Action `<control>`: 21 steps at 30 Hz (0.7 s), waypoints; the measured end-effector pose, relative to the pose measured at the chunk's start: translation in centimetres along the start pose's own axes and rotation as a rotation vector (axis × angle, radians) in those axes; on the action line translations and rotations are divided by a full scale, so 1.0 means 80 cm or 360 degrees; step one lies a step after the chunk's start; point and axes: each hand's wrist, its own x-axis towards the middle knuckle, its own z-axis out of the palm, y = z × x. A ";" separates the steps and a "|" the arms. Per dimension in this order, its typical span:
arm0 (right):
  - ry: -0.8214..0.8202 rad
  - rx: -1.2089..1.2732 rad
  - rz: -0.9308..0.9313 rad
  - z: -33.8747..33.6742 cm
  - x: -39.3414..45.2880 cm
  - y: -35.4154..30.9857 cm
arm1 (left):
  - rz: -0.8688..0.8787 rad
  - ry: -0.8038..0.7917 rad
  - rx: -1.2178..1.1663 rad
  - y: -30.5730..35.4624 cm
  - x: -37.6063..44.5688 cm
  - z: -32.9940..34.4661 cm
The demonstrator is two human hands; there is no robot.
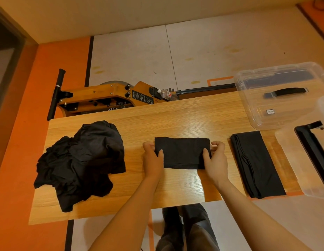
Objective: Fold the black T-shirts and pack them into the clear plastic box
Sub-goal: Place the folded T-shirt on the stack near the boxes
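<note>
A folded black T-shirt (182,152) lies as a small rectangle in the middle of the wooden table (175,116). My left hand (152,156) pinches its left edge, thumb on top. Its right edge is pinched the same way by my right hand (216,157). To the left sits a crumpled heap of black T-shirts (81,162). A longer folded black T-shirt (257,163) lies on the right. The clear plastic box (291,140) stands at the right table edge, partly cut off by the frame. Its clear lid (277,98) with a black handle lies behind it.
Behind the table's far edge stands a wooden rowing machine (107,96) with a black handle bar and a plastic bottle (166,94) on it. A black clip or handle (313,153) shows on the box. My legs are visible below the near table edge.
</note>
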 end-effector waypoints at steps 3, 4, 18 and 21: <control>-0.0081 -0.0068 -0.0143 -0.005 0.002 0.010 | 0.0168 -0.0033 0.0057 -0.005 0.000 -0.001; -0.0097 -0.0101 -0.0190 -0.007 0.003 0.015 | 0.0207 -0.0050 0.0092 -0.006 0.000 -0.002; 0.0024 -0.0086 -0.0110 -0.066 -0.007 0.010 | 0.0340 -0.0336 0.0121 0.055 0.009 0.000; 0.0150 -0.0034 -0.0021 -0.090 -0.017 0.013 | 0.0445 -0.0417 0.0182 0.092 0.004 0.011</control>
